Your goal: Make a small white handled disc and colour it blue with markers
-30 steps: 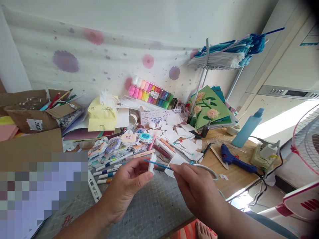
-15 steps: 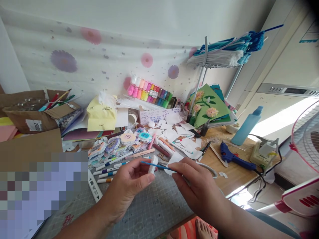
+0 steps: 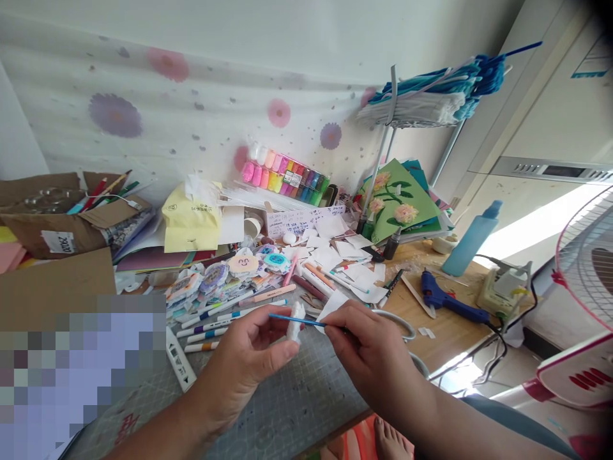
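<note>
Blue stick [image 3: 312, 322] reaches further past white piece [image 3: 295, 327]; cardboard box [image 3: 23, 231] holds pencils [image 3: 99, 190].

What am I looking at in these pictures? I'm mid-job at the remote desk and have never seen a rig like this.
There is no robot: one head-worn camera looks forward and down at a person's bare hands. All the pictures come from it.

The left hand pinches a small white piece; the right hand holds a thin blue stick across it.

Below is a grey cutting mat. Beyond lie markers and paper scraps; to the right, a blue glue gun and bottle.
</note>
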{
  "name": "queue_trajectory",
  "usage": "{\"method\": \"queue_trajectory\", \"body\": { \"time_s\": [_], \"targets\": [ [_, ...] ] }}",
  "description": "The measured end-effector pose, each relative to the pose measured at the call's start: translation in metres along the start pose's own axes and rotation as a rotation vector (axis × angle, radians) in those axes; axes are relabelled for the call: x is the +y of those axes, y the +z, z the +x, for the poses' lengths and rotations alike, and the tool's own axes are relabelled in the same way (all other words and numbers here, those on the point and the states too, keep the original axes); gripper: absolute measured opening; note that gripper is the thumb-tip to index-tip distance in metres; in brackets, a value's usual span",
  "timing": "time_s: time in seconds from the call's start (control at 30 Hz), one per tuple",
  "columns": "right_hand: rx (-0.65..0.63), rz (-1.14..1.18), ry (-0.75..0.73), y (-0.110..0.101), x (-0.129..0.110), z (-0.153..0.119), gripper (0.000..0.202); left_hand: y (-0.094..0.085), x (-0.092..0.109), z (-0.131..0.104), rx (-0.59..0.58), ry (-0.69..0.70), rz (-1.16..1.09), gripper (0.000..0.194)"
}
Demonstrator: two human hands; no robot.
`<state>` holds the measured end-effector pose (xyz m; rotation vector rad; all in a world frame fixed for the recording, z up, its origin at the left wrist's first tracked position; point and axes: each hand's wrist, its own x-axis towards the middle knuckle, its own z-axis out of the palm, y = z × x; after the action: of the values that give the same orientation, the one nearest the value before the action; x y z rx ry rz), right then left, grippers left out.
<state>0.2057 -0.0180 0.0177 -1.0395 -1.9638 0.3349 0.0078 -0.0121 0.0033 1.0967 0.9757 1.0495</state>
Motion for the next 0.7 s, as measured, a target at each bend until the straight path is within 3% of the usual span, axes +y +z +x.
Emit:
{"method": "queue_trajectory", "body": {
  "time_s": [0.7],
  "targets": [
    [-0.019, -0.012, 0.042, -0.0021, -0.0001, -0.0004, 0.012, 0.0021, 0.0027, -0.0015, 0.0, 0.081, 0.13, 0.024]
  ]
}}
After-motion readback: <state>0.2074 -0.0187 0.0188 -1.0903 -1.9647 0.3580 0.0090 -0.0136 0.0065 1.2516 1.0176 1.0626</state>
